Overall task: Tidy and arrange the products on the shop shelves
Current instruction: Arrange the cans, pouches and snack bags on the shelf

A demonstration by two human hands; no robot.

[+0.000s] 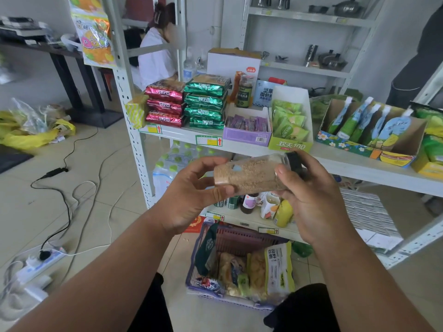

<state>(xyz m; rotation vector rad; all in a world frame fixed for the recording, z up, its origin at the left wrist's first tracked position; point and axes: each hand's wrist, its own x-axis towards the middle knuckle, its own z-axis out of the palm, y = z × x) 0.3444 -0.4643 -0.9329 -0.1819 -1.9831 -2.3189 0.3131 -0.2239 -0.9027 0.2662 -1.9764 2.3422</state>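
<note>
1. Two bare forearms rise from the bottom edge of the frame and meet at its centre, where both hands hold one clear jar (pixel 254 174) of brown granules, lying on its side in the air in front of the shelves.
2. At centre-left, the left hand (pixel 191 200) cups the jar's base end, thumb curled under it and fingers arched over the top.
3. At centre-right, the right hand (pixel 311 195) grips the lid end, thumb pressed on the glass and fingers wrapped behind the black cap (pixel 294 161).
4. Below the hands, at lower centre, a purple basket (pixel 239 238) sits on the tiled floor, holding snack bags, among them a white and green packet (pixel 279 269).
5. Above the jar, the middle shelf (pixel 335 159) carries stacked red packets (pixel 165 104) beside stacked green packets (pixel 206 101), then a purple box (pixel 247 135), a green display box (pixel 290 144) and a flowered carton of pouches (pixel 359 144) to the right.
6. Behind the purple box stands a dark-labelled jar (pixel 244 94), with a white carton (pixel 232 63) further back.
7. Upper right of the frame: steel pots (pixel 347 8) on a white rack.
8. At the left, black and white cables (pixel 69 188) run over the floor to a power strip (pixel 40 262), and yellow bags (pixel 31 135) lie further back.
9. At upper centre, a person in white (pixel 155 58) is seated behind the shelf upright.
</note>
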